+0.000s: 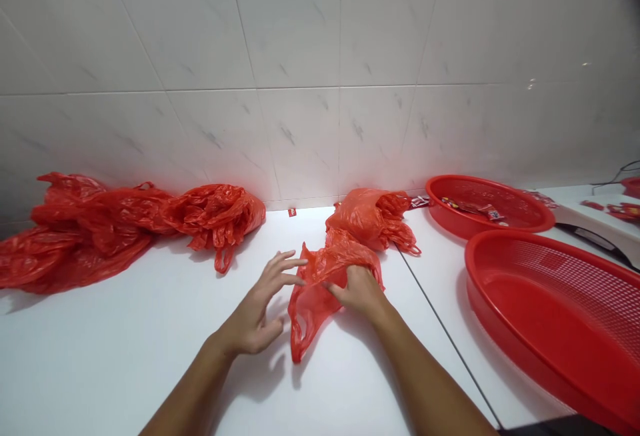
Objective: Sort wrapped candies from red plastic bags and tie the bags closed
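Note:
A thin red plastic bag (320, 303) lies on the white table in front of me, one handle loop stretched toward me. My right hand (364, 291) reaches into its mouth; the thumb sticks out to the left, while the other fingers are hidden in the plastic. Just left of the bag is my left hand (263, 309), fingers spread and holding nothing, its fingertips close to the bag's edge. Right behind this bag sits a filled, bunched red bag (367, 216) whose contents I cannot make out.
More crumpled red bags (220, 216) line the tiled wall at left. A tiny red packet (292, 212) lies near the wall. At right stand a round red basin (453, 219) with small wrapped items and a large red mesh basket (530, 316). A black handle (595, 237) shows behind the basket.

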`<action>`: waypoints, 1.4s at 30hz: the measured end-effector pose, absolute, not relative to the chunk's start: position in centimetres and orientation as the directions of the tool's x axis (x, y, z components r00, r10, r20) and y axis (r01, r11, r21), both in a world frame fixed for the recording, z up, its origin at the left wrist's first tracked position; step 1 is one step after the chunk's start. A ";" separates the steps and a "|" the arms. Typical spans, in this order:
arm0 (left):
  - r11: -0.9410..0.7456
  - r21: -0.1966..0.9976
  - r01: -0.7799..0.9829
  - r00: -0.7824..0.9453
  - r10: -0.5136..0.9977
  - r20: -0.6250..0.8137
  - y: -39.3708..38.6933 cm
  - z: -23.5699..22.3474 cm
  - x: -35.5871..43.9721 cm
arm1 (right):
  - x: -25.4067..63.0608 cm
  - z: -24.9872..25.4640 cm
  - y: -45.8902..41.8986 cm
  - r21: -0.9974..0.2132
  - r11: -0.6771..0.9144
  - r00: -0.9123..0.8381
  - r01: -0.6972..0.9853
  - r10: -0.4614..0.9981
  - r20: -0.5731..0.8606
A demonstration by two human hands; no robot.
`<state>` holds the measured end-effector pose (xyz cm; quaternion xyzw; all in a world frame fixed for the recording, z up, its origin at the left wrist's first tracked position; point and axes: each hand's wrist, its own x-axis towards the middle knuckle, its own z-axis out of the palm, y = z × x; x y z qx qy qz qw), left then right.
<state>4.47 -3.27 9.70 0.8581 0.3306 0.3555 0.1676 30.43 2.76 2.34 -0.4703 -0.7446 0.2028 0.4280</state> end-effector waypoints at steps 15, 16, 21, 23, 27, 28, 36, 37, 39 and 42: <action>-0.364 -0.166 0.916 0.369 0.929 -0.002 -5.9 6.3 16.8 | 29.9 3.8 2.2 -0.614 0.271 -0.204 0.742 0.963 0.179; -0.332 -0.211 0.919 0.336 0.942 -0.019 -5.0 5.9 16.6 | 29.9 3.9 2.3 -0.612 0.271 -0.203 0.743 0.962 0.181; -0.274 -0.299 0.914 0.258 0.962 -0.092 -2.5 6.0 15.3 | 30.0 3.9 2.4 -0.602 0.262 -0.190 0.754 0.965 0.182; -0.264 -0.320 0.910 0.240 0.964 -0.113 -2.2 6.1 14.9 | 29.9 3.9 2.5 -0.601 0.257 -0.186 0.757 0.966 0.179; -0.259 -0.347 0.901 0.225 0.965 -0.136 -2.0 6.1 14.6 | 29.9 4.0 2.4 -0.601 0.258 -0.183 0.756 0.966 0.185; -0.261 -0.352 0.899 0.224 0.964 -0.145 -2.1 6.1 14.6 | 29.9 4.1 2.3 -0.601 0.261 -0.184 0.755 0.965 0.187; -0.280 -0.360 0.890 0.224 0.956 -0.190 -2.3 6.4 15.0 | 30.0 4.1 2.3 -0.598 0.274 -0.189 0.753 0.961 0.202; -0.277 -0.359 0.891 0.220 0.956 -0.191 -2.3 6.5 15.0 | 30.0 4.1 2.3 -0.599 0.274 -0.187 0.752 0.961 0.204; -0.267 -0.356 0.895 0.208 0.958 -0.196 -2.3 6.5 15.0 | 30.0 4.1 2.3 -0.601 0.276 -0.187 0.750 0.960 0.208; -0.248 -0.340 0.907 0.187 0.961 -0.204 -2.4 6.6 15.1 | 30.0 4.2 2.4 -0.604 0.289 -0.199 0.743 0.956 0.214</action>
